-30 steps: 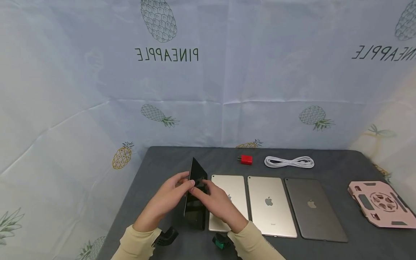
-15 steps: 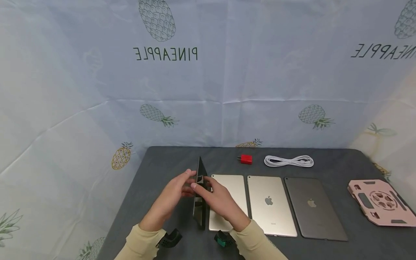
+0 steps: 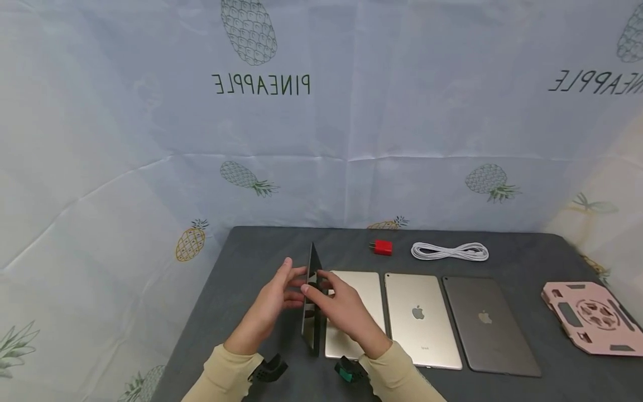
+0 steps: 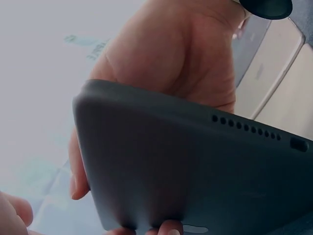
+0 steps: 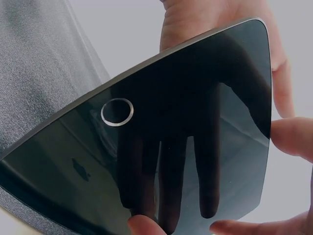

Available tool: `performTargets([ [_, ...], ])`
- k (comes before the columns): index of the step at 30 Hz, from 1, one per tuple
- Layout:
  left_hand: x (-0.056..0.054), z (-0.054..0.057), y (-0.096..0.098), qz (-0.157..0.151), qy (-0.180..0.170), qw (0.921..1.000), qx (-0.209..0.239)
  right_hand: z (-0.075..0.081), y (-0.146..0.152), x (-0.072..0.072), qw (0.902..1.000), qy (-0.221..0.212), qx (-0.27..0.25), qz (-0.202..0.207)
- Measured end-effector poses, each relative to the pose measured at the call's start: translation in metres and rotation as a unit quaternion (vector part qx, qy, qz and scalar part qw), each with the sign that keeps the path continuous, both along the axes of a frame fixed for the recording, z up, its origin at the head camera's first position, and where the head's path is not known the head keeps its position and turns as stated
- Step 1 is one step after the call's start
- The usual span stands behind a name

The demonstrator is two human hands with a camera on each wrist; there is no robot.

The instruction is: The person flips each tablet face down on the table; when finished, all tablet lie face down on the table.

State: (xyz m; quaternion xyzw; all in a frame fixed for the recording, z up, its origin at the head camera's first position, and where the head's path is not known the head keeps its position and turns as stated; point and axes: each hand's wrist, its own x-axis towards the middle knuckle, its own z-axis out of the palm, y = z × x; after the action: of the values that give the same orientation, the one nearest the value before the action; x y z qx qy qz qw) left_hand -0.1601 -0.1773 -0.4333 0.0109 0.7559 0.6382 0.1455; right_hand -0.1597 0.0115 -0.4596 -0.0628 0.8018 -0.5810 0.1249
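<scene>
A dark tablet (image 3: 312, 312) stands on edge between my hands. Its back, with speaker holes along one edge, faces my left hand (image 3: 268, 307). In the right wrist view the black glossy screen with a round home button (image 5: 117, 112) shows reflections. Left fingertips (image 4: 168, 227) touch the tablet's back, while the left thumb is raised clear of it. My right hand (image 3: 346, 310) pinches the tablet, with its thumb at one edge and its fingers on the screen side. Close to that hand lies a gold tablet (image 3: 359, 282), partly covered by it.
Right of that, a second gold tablet (image 3: 419, 315) and a dark grey tablet (image 3: 489, 329) lie back up in a row. Behind them are a red charger plug (image 3: 383, 247) and a coiled white cable (image 3: 449, 252). A pink stand (image 3: 595, 318) lies at the right end of the dark table (image 3: 241, 245).
The tablet has turned more edge-on and shifted slightly right. My left thumb has lifted from its edge, and the left fingers have straightened; the right hand keeps its pinch.
</scene>
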Motion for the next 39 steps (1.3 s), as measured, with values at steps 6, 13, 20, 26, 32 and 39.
performTargets([
  [6, 0.0, -0.004, 0.006, 0.003, -0.001, 1.0, 0.0, 0.001, 0.003, 0.001, 0.9998, 0.0, -0.021, -0.001],
  [13, -0.003, -0.017, 0.007, -0.02, -0.013, 0.9997, -0.002, 0.004, 0.004, 0.001, 0.9994, 0.011, -0.03, -0.012],
  [20, -0.009, -0.031, 0.011, -0.034, -0.04, 0.9985, -0.018, 0.008, 0.008, 0.003, 0.9979, 0.013, -0.054, -0.034],
  [26, -0.012, -0.038, 0.014, -0.033, -0.044, 0.9982, -0.023, 0.009, 0.011, 0.002, 0.9957, 0.025, -0.063, -0.063],
  [32, -0.012, -0.038, 0.014, -0.038, -0.045, 0.9977, -0.034, 0.006, 0.014, 0.003, 0.993, 0.022, -0.078, -0.085],
  [39, -0.014, -0.034, 0.004, -0.012, -0.049, 0.9978, -0.044, 0.0, 0.014, 0.005, 0.9886, 0.013, -0.12, -0.09],
])
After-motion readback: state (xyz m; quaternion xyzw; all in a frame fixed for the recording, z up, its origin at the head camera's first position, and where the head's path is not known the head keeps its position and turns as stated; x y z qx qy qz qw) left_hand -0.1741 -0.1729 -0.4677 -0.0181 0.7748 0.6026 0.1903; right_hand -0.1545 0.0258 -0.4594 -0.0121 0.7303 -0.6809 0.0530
